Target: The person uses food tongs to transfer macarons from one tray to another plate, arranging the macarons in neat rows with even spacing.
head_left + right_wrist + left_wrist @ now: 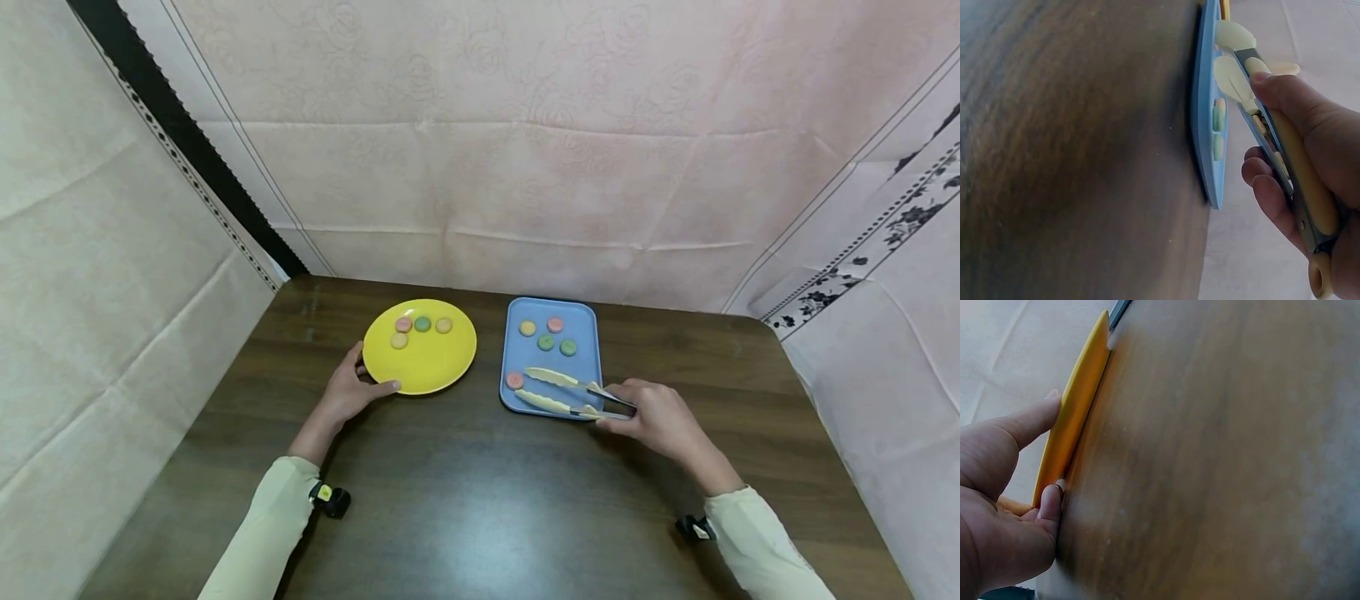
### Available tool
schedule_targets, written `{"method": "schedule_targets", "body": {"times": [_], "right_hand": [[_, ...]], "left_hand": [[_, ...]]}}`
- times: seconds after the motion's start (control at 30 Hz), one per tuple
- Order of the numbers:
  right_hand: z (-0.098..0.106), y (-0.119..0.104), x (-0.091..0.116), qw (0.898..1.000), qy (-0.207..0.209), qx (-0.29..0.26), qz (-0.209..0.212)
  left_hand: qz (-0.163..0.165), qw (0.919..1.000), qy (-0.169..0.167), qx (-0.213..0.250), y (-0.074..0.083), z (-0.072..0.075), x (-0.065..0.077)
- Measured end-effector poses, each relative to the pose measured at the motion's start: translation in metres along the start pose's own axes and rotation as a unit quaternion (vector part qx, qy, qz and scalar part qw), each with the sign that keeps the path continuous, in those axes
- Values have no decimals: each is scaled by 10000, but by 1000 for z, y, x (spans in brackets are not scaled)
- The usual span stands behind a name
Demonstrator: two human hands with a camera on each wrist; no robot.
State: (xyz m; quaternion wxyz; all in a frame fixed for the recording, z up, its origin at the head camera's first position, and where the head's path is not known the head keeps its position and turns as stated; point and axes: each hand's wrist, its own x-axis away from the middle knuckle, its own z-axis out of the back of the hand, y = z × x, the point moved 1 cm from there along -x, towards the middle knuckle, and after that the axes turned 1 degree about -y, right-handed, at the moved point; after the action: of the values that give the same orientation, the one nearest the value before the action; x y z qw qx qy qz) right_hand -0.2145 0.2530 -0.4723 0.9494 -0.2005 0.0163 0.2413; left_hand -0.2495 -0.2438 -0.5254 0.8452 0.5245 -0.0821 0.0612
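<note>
My left hand holds the near left rim of a round yellow plate, thumb along the edge. In the left wrist view the fingers curl at the underside of the plate. Pink, green and pale yellow round pieces lie on its far part. My right hand grips tongs with cream tips, which are spread apart over the near part of a blue tray. Close to the tips lies a pink round piece. In the right wrist view the hand wraps the tongs' yellow handle.
Toward the tray's far end are a yellow piece, another pink piece and two green pieces. Plate and tray stand side by side with a gap, on a dark wooden table. Pale patterned cloth hangs behind the table.
</note>
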Motion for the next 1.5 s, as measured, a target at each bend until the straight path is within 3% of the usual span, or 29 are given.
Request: {"method": "schedule_targets", "body": {"times": [0.27, 0.67, 1.5], "right_hand": [[-3, 1, -2, 9999, 74, 62, 37], [-8, -2, -7, 9998, -146, -61, -143], [-2, 2, -11, 9996, 246, -155, -58]], "left_hand": [[-29, 9999, -53, 100, 0, -2, -1], [-39, 9999, -68, 81, -4, -2, -2], [-46, 10000, -10, 64, 0, 0, 0]]}}
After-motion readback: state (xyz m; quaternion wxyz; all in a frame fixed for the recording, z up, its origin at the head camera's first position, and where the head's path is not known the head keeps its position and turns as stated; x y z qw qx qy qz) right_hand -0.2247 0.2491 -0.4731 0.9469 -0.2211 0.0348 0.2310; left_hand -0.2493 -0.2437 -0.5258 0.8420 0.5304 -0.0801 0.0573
